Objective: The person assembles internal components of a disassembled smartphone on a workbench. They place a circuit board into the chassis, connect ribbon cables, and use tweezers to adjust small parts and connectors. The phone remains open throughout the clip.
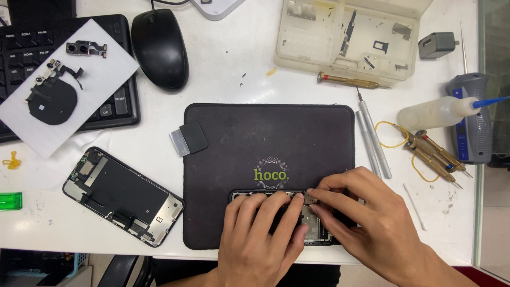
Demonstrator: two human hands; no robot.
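**Opened phone chassis under both hands: handling assessment**

I see the opened phone body (313, 223) lying flat at the near edge of the black work mat (239, 138), its internals facing up. My left hand (255, 234) lies across its left part, fingers spread and pressing down, not closed around anything; it pins the chassis to the mat. My right hand (366, 218) comes in from the right, thumb and forefinger pinched together at the chassis's upper edge, just beside the left fingertips. Whether a small part sits in that pinch I cannot tell; the fingers hide it.

Judgement: the chassis is light, thin and stiff along its frame, but the exposed boards and flex cables inside are fragile. I would take hold by the outer frame edges only and keep pressure off the centre. The mat gives grip; the metal frame itself looks slippery.

Left of the holding hand, well apart on the white table (234, 79), lies the separated screen panel (123, 196). Right of the pinching hand lie two grey metal rods (372, 138) and brass-handled screwdrivers (433, 151). Beyond both hands sits a clear parts tray (348, 37).
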